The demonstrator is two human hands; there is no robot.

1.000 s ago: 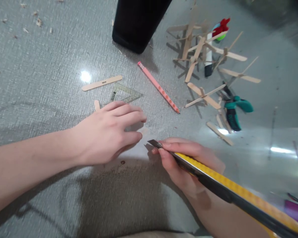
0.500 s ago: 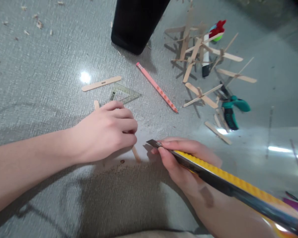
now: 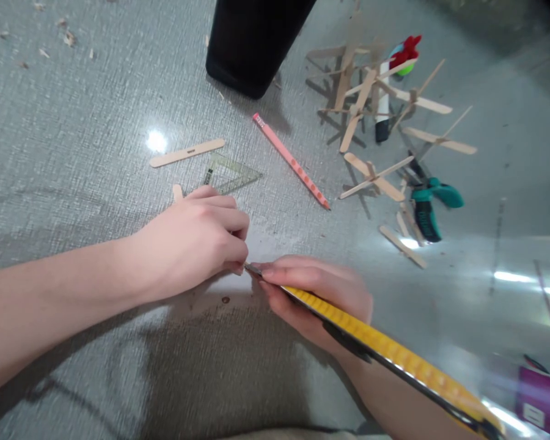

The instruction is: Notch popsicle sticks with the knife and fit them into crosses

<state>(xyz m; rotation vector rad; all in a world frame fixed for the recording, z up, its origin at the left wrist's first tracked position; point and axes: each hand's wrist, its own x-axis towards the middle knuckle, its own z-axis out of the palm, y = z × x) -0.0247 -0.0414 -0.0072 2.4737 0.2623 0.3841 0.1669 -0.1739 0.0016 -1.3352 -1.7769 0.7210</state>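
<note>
My left hand [image 3: 199,235] is closed with its fingers curled down on the surface. It presses a wooden craft stick, almost wholly hidden beneath the fingers. Gripped in my right hand [image 3: 316,293] is a yellow and black utility knife [image 3: 371,333], its blade pointing left. The blade tip meets the stick right at my left fingertips. A rounded craft stick end [image 3: 178,192] peeks out behind my left hand; I cannot tell if it belongs to the same stick. Just beyond lie a clear set square [image 3: 238,177] and a craft stick with a small slot [image 3: 174,157].
A pink pencil [image 3: 293,162] lies ahead, with a black container [image 3: 252,55] behind it. To the right are several crossed-stick pieces [image 3: 373,177], green-handled pliers [image 3: 426,214] and loose sticks [image 3: 402,246]. A purple object [image 3: 541,397] sits at the lower right.
My right hand has moved left with the knife, bringing the blade from a gap away up to my left fingertips. The stick end that jutted below my left hand is now mostly hidden.
</note>
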